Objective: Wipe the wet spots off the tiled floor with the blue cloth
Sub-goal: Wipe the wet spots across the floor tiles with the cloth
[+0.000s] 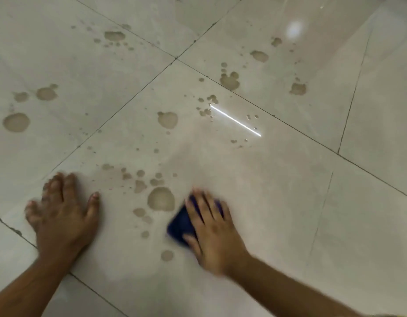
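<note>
The blue cloth [180,223] lies bunched on the tiled floor [278,202], and my right hand [214,229] presses flat on top of it with fingers spread; the hand is motion-blurred. Just left of the cloth is a large wet spot [161,199], with several smaller drops around it. My left hand [63,213] rests flat on the floor at the lower left, fingers spread, holding nothing. More wet spots lie further off, among them a puddle [167,119] mid-tile, a round one [16,122] at the far left and a cluster [230,81] across the grout line.
Dark grout lines [175,59] cross the pale glossy tiles diagonally. A bright streak of reflected light [235,120] and a round glare [294,30] show on the floor. The stretch of tile right of my right hand looks dry.
</note>
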